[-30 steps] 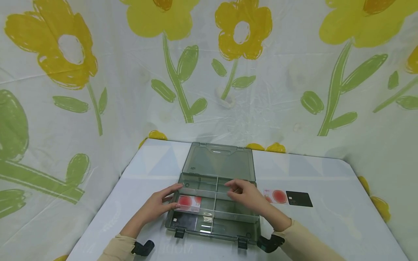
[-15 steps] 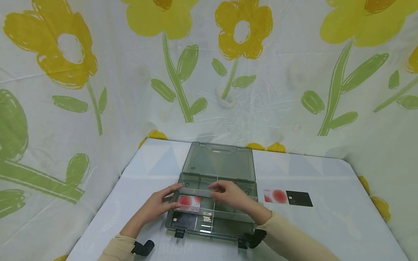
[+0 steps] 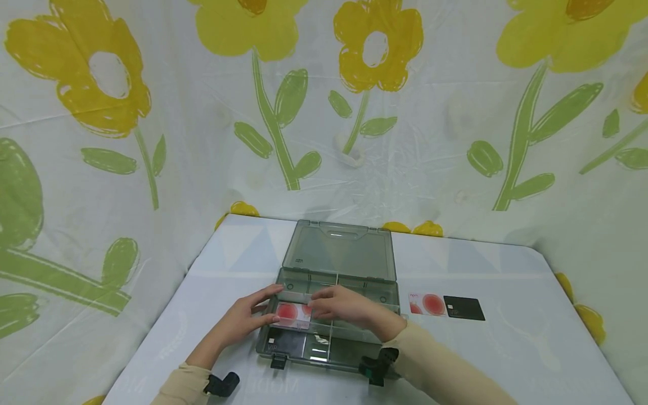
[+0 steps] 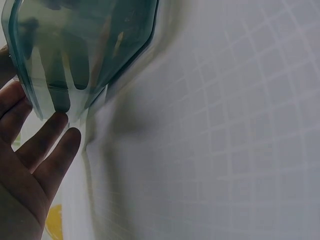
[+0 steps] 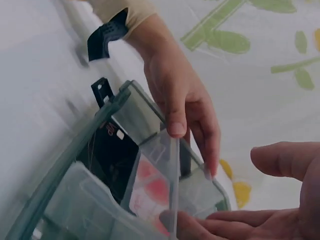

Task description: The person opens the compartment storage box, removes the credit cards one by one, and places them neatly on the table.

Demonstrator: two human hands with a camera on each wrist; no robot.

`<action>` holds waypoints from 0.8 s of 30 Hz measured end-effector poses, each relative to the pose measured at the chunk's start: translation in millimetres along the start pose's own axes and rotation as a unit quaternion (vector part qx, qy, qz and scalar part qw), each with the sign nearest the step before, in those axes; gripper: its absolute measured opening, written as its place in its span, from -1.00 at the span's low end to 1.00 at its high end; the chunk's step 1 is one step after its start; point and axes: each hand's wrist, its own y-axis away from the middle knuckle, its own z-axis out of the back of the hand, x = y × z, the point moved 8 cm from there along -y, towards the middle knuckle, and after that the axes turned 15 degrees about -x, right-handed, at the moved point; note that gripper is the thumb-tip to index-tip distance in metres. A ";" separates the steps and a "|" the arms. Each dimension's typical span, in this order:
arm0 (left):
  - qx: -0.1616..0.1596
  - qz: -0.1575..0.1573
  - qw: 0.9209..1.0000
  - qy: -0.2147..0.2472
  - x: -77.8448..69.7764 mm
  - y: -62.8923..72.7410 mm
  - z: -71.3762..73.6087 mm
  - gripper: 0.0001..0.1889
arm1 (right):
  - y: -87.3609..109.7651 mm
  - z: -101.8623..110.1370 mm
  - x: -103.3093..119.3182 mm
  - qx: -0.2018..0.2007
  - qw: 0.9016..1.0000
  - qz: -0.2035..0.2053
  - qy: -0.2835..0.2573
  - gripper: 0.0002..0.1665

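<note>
A see-through grey-green compartment box (image 3: 315, 362) lies with its lid (image 3: 339, 250) folded back. In its middle left compartment is a white card with red circles (image 3: 287, 313); a black VIP card (image 3: 284, 341) lies in the front left one. My left hand (image 3: 245, 315) rests on the box's left side, thumb over the inner edge, fingers outstretched against the outer wall (image 4: 60, 100). Over the middle row, my right hand (image 3: 349, 308) has its fingertips right at the red-and-white card's right end. In the right wrist view its thumb (image 5: 280, 159) stands apart from its fingers (image 5: 220, 225).
Right of the box, another red-and-white card (image 3: 427, 304) and a black card (image 3: 464, 308) lie side by side on the white table (image 3: 521, 349). Two latches (image 3: 278, 361) hang from the box's front edge. A flower-printed curtain (image 3: 430, 124) encloses the table.
My right hand has moved left across the box, from above the right compartments to the red-and-white card in the middle row. The left hand has stayed in place.
</note>
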 end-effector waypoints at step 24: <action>-0.003 0.003 1.000 0.008 -1.2 0.8 0.9 -0.27 | -13.8 -26.4 -4.7 0.040 0.997 -0.041 -0.047 -0.52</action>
